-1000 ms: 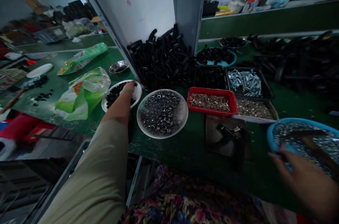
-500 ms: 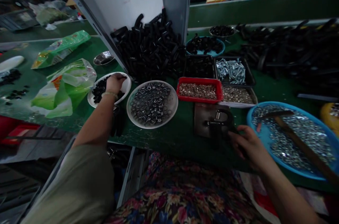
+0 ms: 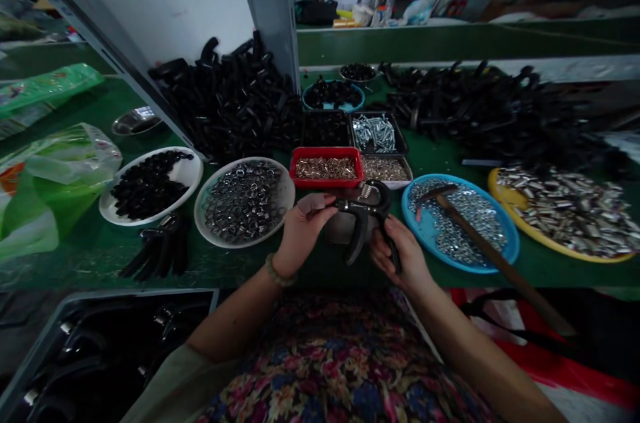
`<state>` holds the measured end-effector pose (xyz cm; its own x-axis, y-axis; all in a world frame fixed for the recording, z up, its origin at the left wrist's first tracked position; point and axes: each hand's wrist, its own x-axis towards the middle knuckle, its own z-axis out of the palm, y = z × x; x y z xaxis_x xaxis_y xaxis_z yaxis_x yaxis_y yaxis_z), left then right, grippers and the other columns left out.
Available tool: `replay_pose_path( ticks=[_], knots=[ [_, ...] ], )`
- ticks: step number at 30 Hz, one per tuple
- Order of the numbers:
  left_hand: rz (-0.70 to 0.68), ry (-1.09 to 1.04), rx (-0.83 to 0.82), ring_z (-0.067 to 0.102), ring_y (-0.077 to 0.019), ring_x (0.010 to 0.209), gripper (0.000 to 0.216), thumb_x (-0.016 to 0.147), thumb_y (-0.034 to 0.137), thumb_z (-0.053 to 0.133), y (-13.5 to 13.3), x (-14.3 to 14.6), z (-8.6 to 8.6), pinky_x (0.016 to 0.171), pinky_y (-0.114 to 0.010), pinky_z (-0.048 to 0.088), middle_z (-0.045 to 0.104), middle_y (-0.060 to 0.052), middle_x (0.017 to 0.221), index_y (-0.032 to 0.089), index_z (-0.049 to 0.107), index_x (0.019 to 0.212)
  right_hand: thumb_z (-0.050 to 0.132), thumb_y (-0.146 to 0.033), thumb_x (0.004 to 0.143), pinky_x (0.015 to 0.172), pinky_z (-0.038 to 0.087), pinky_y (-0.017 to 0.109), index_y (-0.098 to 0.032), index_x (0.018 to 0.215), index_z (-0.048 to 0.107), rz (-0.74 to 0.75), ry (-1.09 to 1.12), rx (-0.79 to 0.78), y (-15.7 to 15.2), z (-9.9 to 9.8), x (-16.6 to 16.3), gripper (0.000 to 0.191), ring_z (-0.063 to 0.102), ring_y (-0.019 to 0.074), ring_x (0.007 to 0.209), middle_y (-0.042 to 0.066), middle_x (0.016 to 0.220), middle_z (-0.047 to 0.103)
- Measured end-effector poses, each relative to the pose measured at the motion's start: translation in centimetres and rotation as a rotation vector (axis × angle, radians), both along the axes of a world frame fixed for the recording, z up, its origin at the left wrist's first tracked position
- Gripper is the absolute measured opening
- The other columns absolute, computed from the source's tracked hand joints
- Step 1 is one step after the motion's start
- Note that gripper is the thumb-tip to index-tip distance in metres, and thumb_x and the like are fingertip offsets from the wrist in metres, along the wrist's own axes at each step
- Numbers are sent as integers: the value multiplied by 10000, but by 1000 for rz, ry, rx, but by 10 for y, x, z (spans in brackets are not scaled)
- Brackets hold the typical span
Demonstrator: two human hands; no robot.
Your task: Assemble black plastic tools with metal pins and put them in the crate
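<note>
Between my hands is a black hand grip exerciser (image 3: 358, 207) with a coil spring at its top and two curved handles. My right hand (image 3: 404, 251) is closed around its right handle. At the left end of the threaded crossbar, my left hand (image 3: 306, 223) pinches a small black knob, mostly hidden by the fingertips. Under the exerciser lies a dark metal block (image 3: 340, 228). On the left, a white plate (image 3: 193, 176) holds many black knobs, and the round tray (image 3: 286, 200) beside it holds metal rings and springs.
Behind are a red tray (image 3: 357, 173) of small rivets and a black tray (image 3: 400, 140) of screws. A hammer (image 3: 480, 243) rests across the blue basin (image 3: 513, 250). A yellow basin (image 3: 520, 223) holds metal sleeves. Black handles (image 3: 160, 250) lie at the front left.
My left hand has left the plate of black knobs and come to the exerciser's crossbar. My right hand still holds the exerciser, now lifted and turned. The view has swung right.
</note>
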<state>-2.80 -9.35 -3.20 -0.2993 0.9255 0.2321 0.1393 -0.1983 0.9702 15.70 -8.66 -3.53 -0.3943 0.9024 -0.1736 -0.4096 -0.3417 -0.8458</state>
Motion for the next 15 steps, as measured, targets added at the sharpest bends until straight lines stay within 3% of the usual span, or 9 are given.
replay_pose_path(
  ticks=[3, 5, 7, 9, 11, 12, 15],
  knots=[
    [-10, 79, -20, 643, -194, 1073, 239, 852, 274, 609, -6, 9, -8, 1025, -356, 474, 710, -48, 1117, 205, 706, 1059, 564, -484, 859, 296, 213, 156, -239, 809, 390, -45, -70, 19, 2, -2, 3, 305, 256, 39, 269, -131, 474, 395],
    [-93, 145, -87, 611, -203, 1151, 304, 887, 267, 551, -10, 14, -16, 1075, -367, 432, 679, -55, 1205, 205, 670, 1160, 518, -497, 875, 299, 229, 178, -240, 818, 413, -50, -262, 83, 7, 3, 8, 284, 283, 58, 270, -124, 469, 388],
    [-214, 177, -166, 583, -212, 1202, 349, 900, 253, 514, -13, 14, -24, 1097, -373, 411, 651, -67, 1262, 191, 636, 1221, 514, -476, 874, 355, 348, 220, -227, 874, 498, -3, -606, 257, 10, 15, 16, 250, 432, 104, 328, -78, 510, 491],
    [-266, 171, -210, 548, -219, 1250, 375, 906, 267, 500, -18, 10, -32, 1111, -377, 397, 618, -79, 1313, 174, 611, 1252, 516, -427, 878, 537, 495, 291, -207, 1037, 574, -5, -968, 517, 9, 29, 26, 277, 645, 195, 569, 26, 717, 668],
    [-255, 149, -243, 527, -221, 1274, 374, 914, 301, 496, -24, 5, -38, 1126, -385, 381, 608, -82, 1325, 171, 611, 1245, 480, -383, 904, 719, 527, 350, -191, 1221, 547, -47, -1214, 727, 4, 37, 33, 377, 700, 269, 854, 114, 985, 715],
    [-264, 133, -268, 538, -221, 1261, 358, 916, 313, 494, -28, 4, -41, 1127, -390, 380, 623, -80, 1303, 174, 626, 1219, 460, -368, 914, 736, 527, 362, -176, 1258, 530, -35, -1302, 771, 2, 37, 34, 400, 701, 286, 890, 137, 1022, 714],
    [-409, 43, -319, 565, -216, 1222, 310, 895, 278, 519, -40, 14, -45, 1133, -397, 376, 651, -73, 1252, 194, 646, 1165, 441, -335, 921, 671, 532, 341, -144, 1176, 576, 207, -1423, 742, 0, 25, 29, 346, 720, 282, 773, 135, 886, 735]
  ],
)
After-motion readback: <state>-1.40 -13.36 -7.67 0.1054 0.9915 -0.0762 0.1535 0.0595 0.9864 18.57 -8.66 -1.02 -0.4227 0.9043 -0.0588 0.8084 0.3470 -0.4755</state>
